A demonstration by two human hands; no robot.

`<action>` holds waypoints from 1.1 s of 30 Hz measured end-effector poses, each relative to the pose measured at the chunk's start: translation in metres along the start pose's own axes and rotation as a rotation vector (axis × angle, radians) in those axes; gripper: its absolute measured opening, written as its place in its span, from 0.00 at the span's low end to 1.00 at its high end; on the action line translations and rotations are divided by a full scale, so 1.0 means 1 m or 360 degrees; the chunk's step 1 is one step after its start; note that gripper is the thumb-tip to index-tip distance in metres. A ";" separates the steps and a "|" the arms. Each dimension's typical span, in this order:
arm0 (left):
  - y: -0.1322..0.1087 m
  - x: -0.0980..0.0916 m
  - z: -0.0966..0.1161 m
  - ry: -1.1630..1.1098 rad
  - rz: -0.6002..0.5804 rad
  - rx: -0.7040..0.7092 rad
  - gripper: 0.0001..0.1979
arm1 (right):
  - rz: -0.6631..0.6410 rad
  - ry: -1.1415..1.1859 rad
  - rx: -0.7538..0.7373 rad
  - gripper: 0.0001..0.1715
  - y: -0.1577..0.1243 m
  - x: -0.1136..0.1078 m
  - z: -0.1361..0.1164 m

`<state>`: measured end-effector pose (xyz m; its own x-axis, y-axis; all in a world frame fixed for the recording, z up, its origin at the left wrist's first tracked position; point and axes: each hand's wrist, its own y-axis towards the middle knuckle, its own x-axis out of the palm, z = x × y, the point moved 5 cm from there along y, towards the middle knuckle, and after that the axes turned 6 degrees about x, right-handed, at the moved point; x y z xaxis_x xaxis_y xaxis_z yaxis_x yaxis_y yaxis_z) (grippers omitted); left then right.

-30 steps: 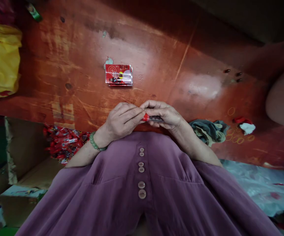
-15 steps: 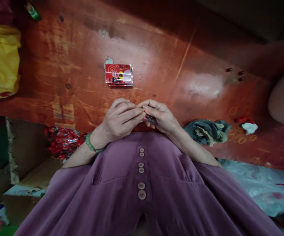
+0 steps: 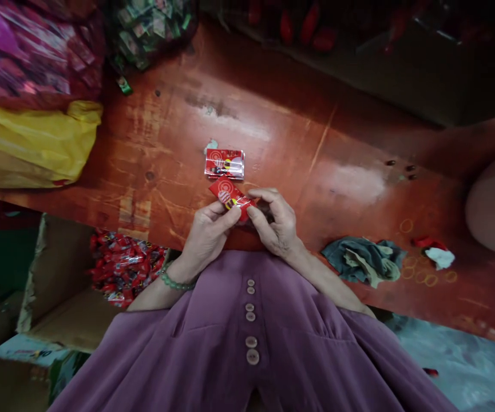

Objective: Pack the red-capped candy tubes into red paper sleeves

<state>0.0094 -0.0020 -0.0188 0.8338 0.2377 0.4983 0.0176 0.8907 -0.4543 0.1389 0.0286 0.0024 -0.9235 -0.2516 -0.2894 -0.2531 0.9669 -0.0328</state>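
A red printed packet [image 3: 225, 191] with a yellow spot is held at a slant above the near edge of the table. My left hand [image 3: 210, 229], a green bead bracelet at its wrist, pinches the packet's lower side between thumb and fingers. My right hand [image 3: 276, 224] grips the packet's right end, thumb on top. Something dark shows under the right fingers, mostly hidden, so I cannot make out what it is. Just beyond my hands lies a small stack of similar red packets [image 3: 225, 163] on the table.
The reddish wooden table [image 3: 290, 143] spreads ahead. A yellow bag [image 3: 71, 143] sits at the left. Below the table edge stands a cardboard box [image 3: 62, 286] beside many red wrapped pieces [image 3: 127, 266]. To the right are a crumpled grey-green cloth [image 3: 365, 257] and several rubber bands [image 3: 421, 277].
The red packet now shows spread out between my hands, where before my fingers closed together around a small dark item. My hands have turned and moved apart. The camera view has shifted.
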 end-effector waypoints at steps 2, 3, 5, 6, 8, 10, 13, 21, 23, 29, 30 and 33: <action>0.003 0.001 0.001 -0.0024 0.0106 -0.0003 0.15 | 0.0007 0.0024 0.0002 0.17 0.001 0.001 0.002; 0.005 0.001 0.002 -0.0036 0.0140 0.0002 0.15 | -0.0016 0.0065 0.0044 0.20 0.001 0.001 0.003; 0.008 0.000 0.003 -0.0057 0.0205 0.0039 0.15 | -0.0101 0.0180 0.0188 0.26 0.000 0.001 0.008; 0.010 -0.001 0.003 -0.0062 0.0245 0.0073 0.15 | -0.0149 0.0232 0.0273 0.26 -0.001 0.001 0.010; 0.014 -0.005 0.004 -0.0057 0.0319 0.0161 0.15 | -0.0242 0.0277 0.0410 0.22 -0.002 0.001 0.015; 0.018 -0.008 0.004 -0.0037 0.0357 0.0227 0.15 | -0.0283 0.0233 0.0447 0.16 -0.002 0.000 0.018; 0.023 -0.010 0.001 0.0007 0.0356 0.0231 0.15 | -0.0231 0.0072 0.0279 0.13 0.001 -0.003 0.015; 0.026 -0.014 -0.003 0.0054 0.0419 0.0245 0.17 | -0.0270 0.0567 0.0581 0.15 -0.004 0.012 0.030; 0.026 -0.012 -0.007 0.0021 0.0471 0.0213 0.17 | -0.0156 0.0511 0.0559 0.14 -0.006 0.013 0.030; 0.028 -0.008 -0.012 0.0019 0.0538 0.0233 0.18 | 0.0028 0.0368 0.0492 0.13 -0.003 0.017 0.024; 0.029 -0.008 -0.011 0.0020 0.0520 0.0248 0.18 | -0.0006 0.0398 0.0489 0.13 -0.001 0.018 0.024; 0.030 -0.008 -0.006 -0.0006 0.0427 0.0283 0.17 | -0.0117 0.0448 0.0427 0.13 0.004 0.020 0.022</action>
<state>0.0064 0.0209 -0.0410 0.7936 0.4744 0.3810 -0.2997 0.8497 -0.4339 0.1255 0.0283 -0.0252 -0.9581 -0.2865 -0.0044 -0.2718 0.9133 -0.3033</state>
